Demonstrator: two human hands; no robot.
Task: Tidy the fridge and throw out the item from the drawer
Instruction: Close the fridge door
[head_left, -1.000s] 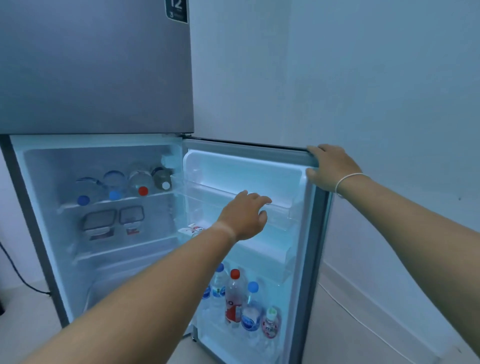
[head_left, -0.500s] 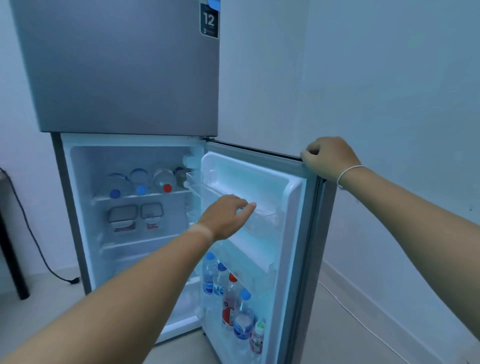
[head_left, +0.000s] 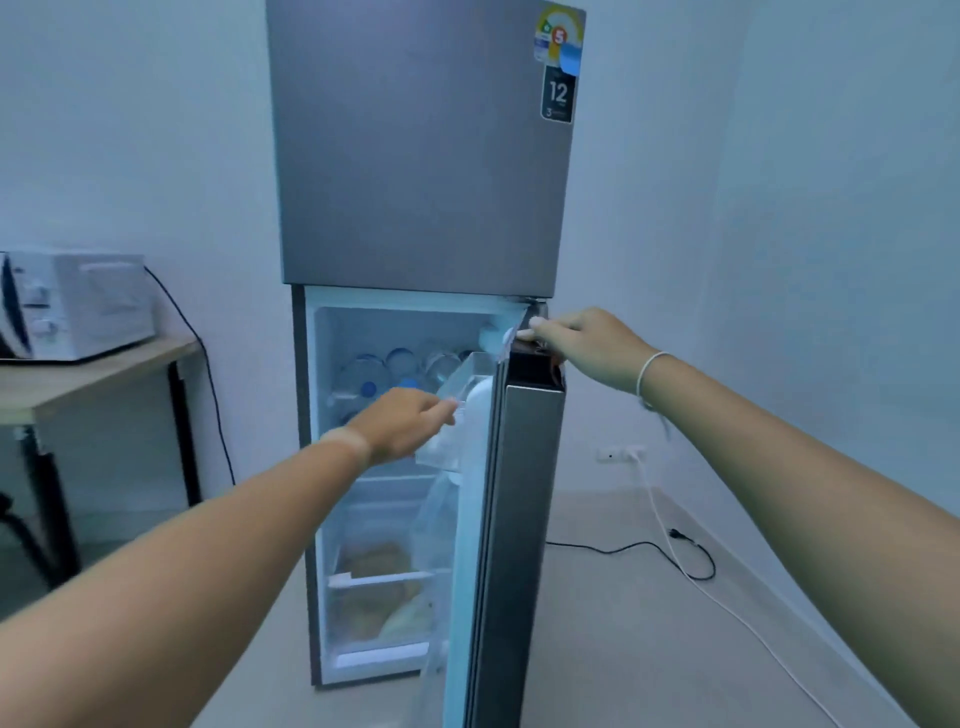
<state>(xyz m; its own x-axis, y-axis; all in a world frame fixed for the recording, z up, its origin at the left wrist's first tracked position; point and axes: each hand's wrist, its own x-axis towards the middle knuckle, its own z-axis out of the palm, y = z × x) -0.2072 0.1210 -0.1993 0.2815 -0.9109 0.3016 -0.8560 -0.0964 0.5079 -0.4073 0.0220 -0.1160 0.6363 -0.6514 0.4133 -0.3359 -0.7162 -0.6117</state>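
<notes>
A tall grey fridge (head_left: 415, 156) stands against the wall, its freezer door closed and its lower door (head_left: 524, 519) swung partly open, edge-on to me. My right hand (head_left: 587, 343) grips the top corner of that lower door. My left hand (head_left: 405, 423) reaches onto the clear upper door shelf (head_left: 462, 384), fingers resting on its rim. Inside, several bottles (head_left: 400, 364) lie on the top shelf. The bottom drawer (head_left: 379, 613) holds something pale and brownish, seen blurred through its front.
A white microwave (head_left: 72, 306) sits on a wooden table (head_left: 78, 379) with black legs at the left. A black cable and a white cable (head_left: 685, 551) trail over the floor at the right, below a wall socket (head_left: 618, 454). Walls close in behind and to the right.
The view has pulled back from the fridge. The lower door has swung from wide open to partly closed, with my right hand on its top and my left hand on its shelf.
</notes>
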